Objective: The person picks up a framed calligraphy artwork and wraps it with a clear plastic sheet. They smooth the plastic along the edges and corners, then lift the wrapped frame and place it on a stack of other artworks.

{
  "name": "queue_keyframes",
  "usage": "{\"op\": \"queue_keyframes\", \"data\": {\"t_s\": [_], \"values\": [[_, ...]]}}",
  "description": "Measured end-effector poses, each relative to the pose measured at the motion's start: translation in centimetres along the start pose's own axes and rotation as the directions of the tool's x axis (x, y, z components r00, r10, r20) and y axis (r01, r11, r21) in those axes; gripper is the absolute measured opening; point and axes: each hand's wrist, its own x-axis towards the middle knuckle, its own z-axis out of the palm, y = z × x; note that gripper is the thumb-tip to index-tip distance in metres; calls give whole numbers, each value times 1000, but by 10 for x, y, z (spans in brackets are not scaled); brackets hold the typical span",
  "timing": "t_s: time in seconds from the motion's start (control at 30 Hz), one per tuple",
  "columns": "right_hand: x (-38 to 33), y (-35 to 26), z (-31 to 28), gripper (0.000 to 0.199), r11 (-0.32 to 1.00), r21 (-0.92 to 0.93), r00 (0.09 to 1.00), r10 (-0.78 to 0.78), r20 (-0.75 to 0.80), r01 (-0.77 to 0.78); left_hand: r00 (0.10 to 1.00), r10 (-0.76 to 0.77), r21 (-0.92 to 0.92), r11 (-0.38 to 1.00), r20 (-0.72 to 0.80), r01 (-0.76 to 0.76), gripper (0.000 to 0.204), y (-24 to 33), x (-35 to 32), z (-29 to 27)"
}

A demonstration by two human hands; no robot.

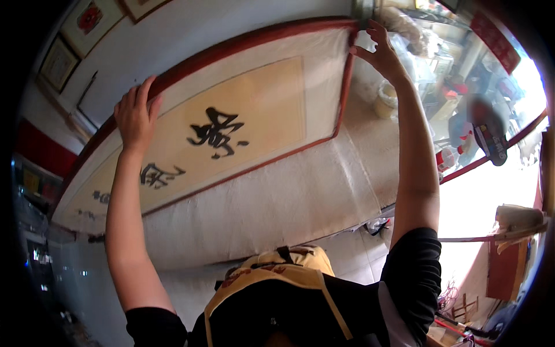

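A large framed calligraphy work (272,98) stands tilted on its long edge in front of me. It has a dark red frame, a pale mount and black brushed characters on a tan sheet. Over the upper rail on the left, my left hand (134,115) is closed, with its thumb on the near side. My right hand (378,52) grips the far right corner, its thumb against the short side and its other fingers bent beside the corner. The frame's lower edge rests on a pale covered worktable (260,202). Both my arms are stretched out.
Framed pictures (89,20) hang on the wall at the upper left. A tub (386,101) and plastic bags sit beyond my right hand. Behind glass on the right is a person (480,118). A rolled cloth (517,220) lies by the bright doorway.
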Motion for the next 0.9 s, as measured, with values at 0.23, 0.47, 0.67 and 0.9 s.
{"op": "queue_keyframes", "data": {"t_s": [0.23,0.47,0.67,0.9], "values": [[-4,-128,38,67,844,-332,850,-496,-179,422,990,64,-237,967,-127,-92,53,-15,-4,9],[6,-280,134,70,677,-40,677,-730,88,735,970,-85,-699,679,227,224,81,-29,-2,-17],[12,-294,187,48,800,-181,800,-496,339,573,952,-303,-851,512,-49,120,80,-35,-56,-45],[14,-343,188,66,772,-370,819,-320,477,517,464,-780,-785,-55,419,617,66,-78,-335,-62]]}}
